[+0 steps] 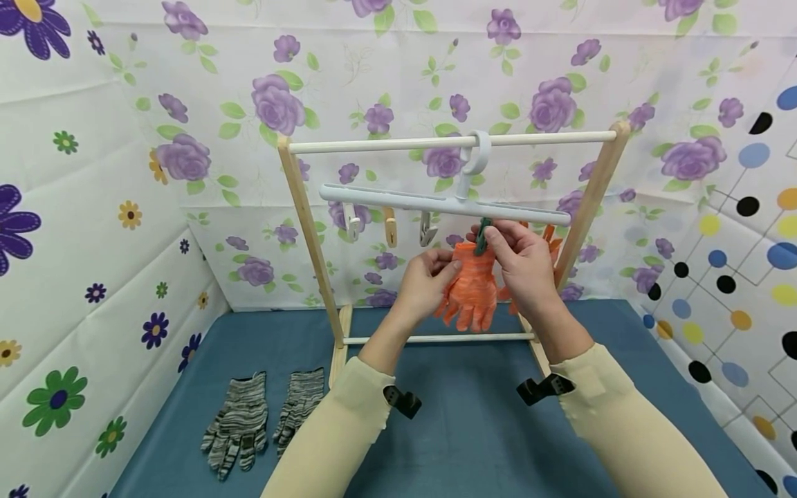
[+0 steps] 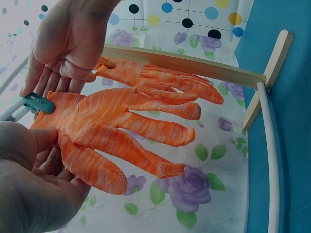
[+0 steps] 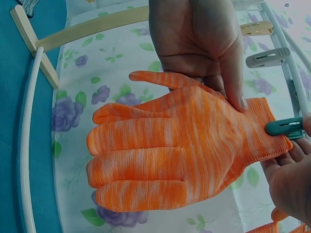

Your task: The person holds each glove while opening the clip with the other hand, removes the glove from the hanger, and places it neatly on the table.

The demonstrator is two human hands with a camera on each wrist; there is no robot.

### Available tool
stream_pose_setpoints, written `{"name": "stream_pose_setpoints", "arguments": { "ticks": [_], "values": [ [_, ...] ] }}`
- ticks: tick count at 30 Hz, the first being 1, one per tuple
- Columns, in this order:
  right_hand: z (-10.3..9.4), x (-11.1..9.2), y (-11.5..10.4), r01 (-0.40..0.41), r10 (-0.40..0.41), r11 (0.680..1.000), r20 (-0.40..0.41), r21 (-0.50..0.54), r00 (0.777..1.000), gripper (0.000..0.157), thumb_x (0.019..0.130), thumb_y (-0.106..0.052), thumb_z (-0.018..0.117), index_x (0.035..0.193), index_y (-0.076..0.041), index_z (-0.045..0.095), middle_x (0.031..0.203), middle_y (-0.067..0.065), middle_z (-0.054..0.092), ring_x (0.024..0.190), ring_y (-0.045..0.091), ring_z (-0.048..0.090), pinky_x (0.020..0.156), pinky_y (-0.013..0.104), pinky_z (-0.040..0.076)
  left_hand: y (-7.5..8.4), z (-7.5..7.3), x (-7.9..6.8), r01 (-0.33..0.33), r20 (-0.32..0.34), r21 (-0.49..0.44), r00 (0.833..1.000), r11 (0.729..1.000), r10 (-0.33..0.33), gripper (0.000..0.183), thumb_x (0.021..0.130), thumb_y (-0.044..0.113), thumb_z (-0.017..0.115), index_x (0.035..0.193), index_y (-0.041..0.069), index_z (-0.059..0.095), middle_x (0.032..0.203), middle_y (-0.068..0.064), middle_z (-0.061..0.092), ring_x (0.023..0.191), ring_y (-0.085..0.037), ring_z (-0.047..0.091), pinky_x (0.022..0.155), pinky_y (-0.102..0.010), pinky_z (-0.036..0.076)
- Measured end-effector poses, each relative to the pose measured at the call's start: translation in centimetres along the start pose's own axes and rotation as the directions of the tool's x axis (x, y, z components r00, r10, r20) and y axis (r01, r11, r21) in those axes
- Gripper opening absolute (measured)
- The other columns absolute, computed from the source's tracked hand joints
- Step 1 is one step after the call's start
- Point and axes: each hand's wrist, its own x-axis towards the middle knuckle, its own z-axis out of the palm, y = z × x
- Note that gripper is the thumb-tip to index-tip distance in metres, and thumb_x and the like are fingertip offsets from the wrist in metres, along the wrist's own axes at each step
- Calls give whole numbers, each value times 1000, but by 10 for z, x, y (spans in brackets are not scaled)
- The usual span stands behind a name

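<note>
An orange knit glove (image 1: 471,290) hangs fingers down below the white hanger (image 1: 429,201), its cuff in a green clothespin (image 1: 482,236). My left hand (image 1: 425,282) pinches the glove near its cuff, thumb in front, as the right wrist view shows. With thumb and fingers my right hand (image 1: 521,259) pinches the green clothespin at the top of the cuff. Behind my right hand a second orange glove (image 2: 170,80) hangs from an orange clip (image 2: 108,63); in the head view my hand hides much of it.
White, wooden and grey clothespins (image 1: 390,228) hang along the hanger's left half. The hanger hooks over the top rod of a wooden rack (image 1: 311,242). Two grey striped gloves (image 1: 239,422) lie on the blue cloth at the left. Floral sheets stand behind.
</note>
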Motion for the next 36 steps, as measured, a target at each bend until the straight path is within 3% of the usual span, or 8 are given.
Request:
{"name": "stream_pose_setpoints", "arguments": {
  "ticks": [10,25,36],
  "values": [
    [4,2,1,-5,4,1000,-23,-28,1000,39,105,-30,70,131,-2,72,121,17,75,115,24,72,106,31,51,-3,-5,-3,-2,-2,8,1000,1000,2,25,109,15,64,125,-4,67,111,-17,76,100,-25,72,85,-35,60],
    [7,2,2,10,-12,999,-50,-36,999,42,105,-29,70,131,4,71,118,16,77,112,22,74,105,31,52,-7,-12,-8,-14,-19,20,1000,1000,14,23,110,14,63,123,-4,67,108,-17,75,94,-23,71,78,-33,60],
    [7,1,0,24,-26,999,-56,-33,998,37,105,-28,69,129,0,72,121,17,75,112,22,74,106,32,52,-15,-20,-13,-6,-50,68,999,998,9,23,109,15,64,126,0,68,115,-13,76,104,-25,71,88,-36,58]
  ]
}}
